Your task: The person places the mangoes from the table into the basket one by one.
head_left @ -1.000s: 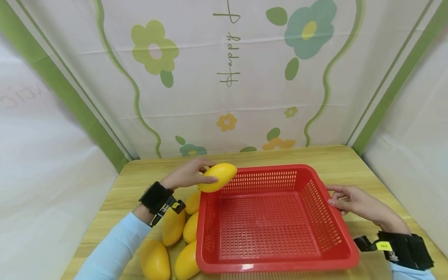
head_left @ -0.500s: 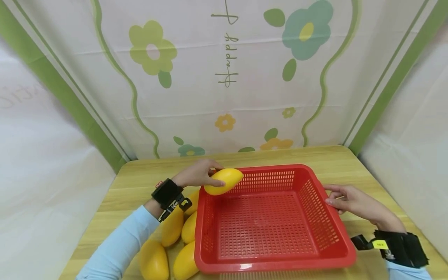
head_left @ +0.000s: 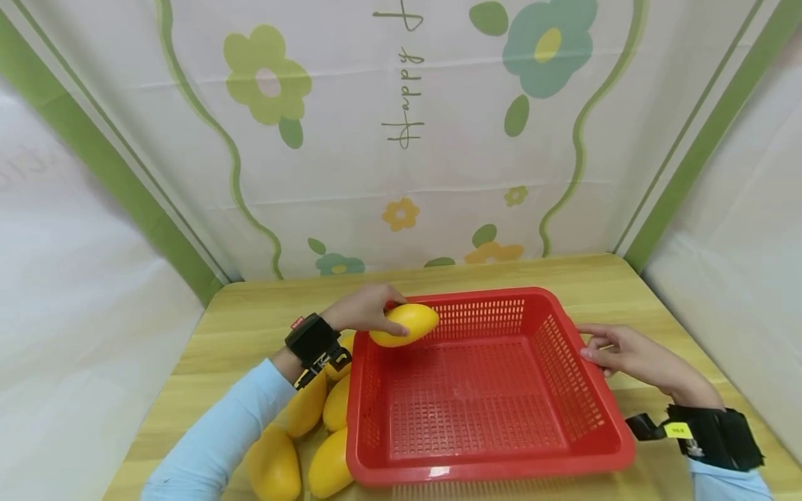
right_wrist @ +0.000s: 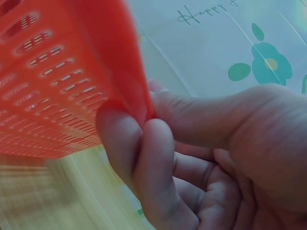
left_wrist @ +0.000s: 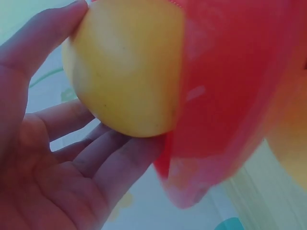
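As we examine the head view, we find the left hand (head_left: pixel 370 309) clamped round a yellow mango (head_left: pixel 415 321), thumb on the near side, at the far left corner of the red slotted plastic basket (head_left: pixel 489 470). Whether the mango touches the rim, we cannot tell. We record the right hand (head_left: pixel 633 355) pinching the basket's right rim between thumb and fingers. We count five more mangoes (head_left: pixel 272 465) visible on the wood-grain table (head_left: pixel 238 327), left of the basket. We read "Happy" in script on the floral cloth (head_left: pixel 338 160), running sideways; the next word is cut off. We find the yellow label (head_left: pixel 677 430) on the right wrist strap (head_left: pixel 720 437) and the red tag (head_left: pixel 297 323) on the left wrist strap (head_left: pixel 313 339) too small to read.
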Tool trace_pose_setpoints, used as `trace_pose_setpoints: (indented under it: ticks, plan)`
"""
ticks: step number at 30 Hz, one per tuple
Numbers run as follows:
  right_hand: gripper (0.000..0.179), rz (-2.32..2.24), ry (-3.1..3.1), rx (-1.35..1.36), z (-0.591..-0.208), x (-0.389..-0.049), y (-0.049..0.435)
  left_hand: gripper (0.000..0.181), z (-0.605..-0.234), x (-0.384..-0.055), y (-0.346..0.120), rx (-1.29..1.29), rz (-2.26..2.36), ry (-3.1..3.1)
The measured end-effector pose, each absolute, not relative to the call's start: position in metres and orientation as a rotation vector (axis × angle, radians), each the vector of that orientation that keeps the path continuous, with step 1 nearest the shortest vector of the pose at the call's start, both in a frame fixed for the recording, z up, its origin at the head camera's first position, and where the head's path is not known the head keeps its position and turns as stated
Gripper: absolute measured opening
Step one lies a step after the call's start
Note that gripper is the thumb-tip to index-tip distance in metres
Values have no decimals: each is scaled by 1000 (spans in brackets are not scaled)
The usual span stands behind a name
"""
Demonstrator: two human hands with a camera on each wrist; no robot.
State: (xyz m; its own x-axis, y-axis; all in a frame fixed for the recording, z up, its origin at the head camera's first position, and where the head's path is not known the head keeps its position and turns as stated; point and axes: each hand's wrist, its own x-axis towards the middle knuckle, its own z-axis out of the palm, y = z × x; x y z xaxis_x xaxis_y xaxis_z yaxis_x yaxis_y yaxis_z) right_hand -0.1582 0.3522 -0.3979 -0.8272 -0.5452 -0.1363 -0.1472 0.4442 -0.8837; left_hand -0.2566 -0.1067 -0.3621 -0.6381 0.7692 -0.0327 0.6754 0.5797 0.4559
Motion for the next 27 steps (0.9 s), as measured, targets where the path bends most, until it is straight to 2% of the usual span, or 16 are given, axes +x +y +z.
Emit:
trace_pose_setpoints:
  ticks: [27]
  plan:
    - [60,-1340,2307,-581,-395,-156,350,40,-364,-233,-87,1137,260,2812]
